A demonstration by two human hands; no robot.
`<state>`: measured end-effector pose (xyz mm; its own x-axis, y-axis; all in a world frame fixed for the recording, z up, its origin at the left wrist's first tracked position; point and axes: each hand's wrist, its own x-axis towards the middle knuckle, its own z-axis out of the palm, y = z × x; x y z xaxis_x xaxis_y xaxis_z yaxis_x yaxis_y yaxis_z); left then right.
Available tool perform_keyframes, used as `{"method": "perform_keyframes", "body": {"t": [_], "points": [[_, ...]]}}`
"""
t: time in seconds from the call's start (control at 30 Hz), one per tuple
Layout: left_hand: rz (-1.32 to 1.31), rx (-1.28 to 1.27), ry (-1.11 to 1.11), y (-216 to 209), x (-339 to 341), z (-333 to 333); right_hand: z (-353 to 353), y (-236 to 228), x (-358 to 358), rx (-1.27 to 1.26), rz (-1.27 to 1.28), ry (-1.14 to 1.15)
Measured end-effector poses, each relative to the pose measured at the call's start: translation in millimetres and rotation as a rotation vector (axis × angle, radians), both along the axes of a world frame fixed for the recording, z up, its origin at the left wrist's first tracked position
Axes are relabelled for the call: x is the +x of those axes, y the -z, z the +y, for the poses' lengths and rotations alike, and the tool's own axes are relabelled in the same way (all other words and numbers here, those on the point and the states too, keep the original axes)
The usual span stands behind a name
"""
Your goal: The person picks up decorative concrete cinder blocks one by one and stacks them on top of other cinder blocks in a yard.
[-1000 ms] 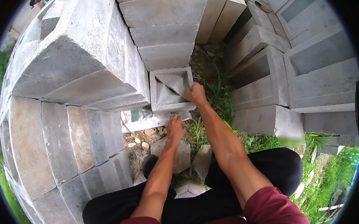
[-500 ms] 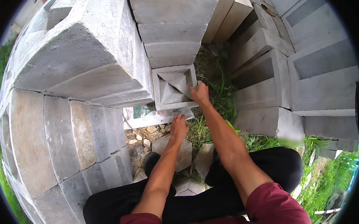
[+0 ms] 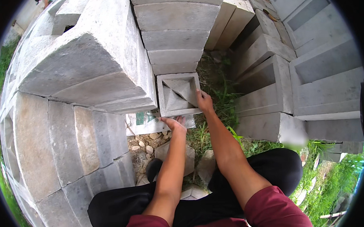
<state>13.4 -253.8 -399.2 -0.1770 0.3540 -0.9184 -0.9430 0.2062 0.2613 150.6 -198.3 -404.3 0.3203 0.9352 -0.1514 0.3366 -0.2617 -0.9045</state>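
Presently, the right hand [image 3: 204, 101] is gripping the right rim of a grey concrete block [image 3: 178, 94], which has a square recess with a slanting slit. The block is thus just to the left of this grip. Below and left of the grip, the left hand [image 3: 175, 124] is open, its thumb spread apart, close to the block's front lower edge; whether it touches the block, I cannot tell. Under that hand lies a white sheet [image 3: 132, 124] with some green print. Beyond the grip rises a column of grey blocks [image 3: 174, 36], grass [image 3: 219, 85] grows just to its right, and farther right stand stacked hollow blocks [image 3: 266, 95].
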Motion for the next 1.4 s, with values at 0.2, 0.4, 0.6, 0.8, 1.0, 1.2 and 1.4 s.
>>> {"method": "perform_keyframes", "body": {"t": [0.2, 0.4, 0.6, 0.8, 1.0, 1.2, 1.4], "points": [[-0.158, 0.144, -0.057, -14.6, -24.4, -1.1, 1.6, -5.7, -13.5, -0.131, 0.061, -0.023], [-0.136, 0.2, 0.024, 0.1, -19.5, -8.7, 1.8, 7.7, -9.7, -0.065, 0.131, 0.107], [0.089, -0.012, -0.114, -35.4, -10.3, 16.7, 1.3, -11.8, -19.7, -0.186, 0.082, 0.059], [0.379, 0.042, -0.047, -11.5, -0.1, 13.6, -1.5, 2.5, -15.1, 0.034, -0.028, 0.069], [0.457, 0.021, -0.034, 17.8, -31.5, 27.3, 0.2, -14.4, -33.8, -0.009, 0.135, 0.146], [0.603, -0.122, 0.027, -40.8, 4.9, 32.4, -8.5, -5.2, -20.9, -0.01, -0.069, 0.154], [0.538, -0.166, 0.052, -28.0, -0.3, 24.2, -13.2, -28.1, -37.2, -0.033, -0.106, 0.212]]}}
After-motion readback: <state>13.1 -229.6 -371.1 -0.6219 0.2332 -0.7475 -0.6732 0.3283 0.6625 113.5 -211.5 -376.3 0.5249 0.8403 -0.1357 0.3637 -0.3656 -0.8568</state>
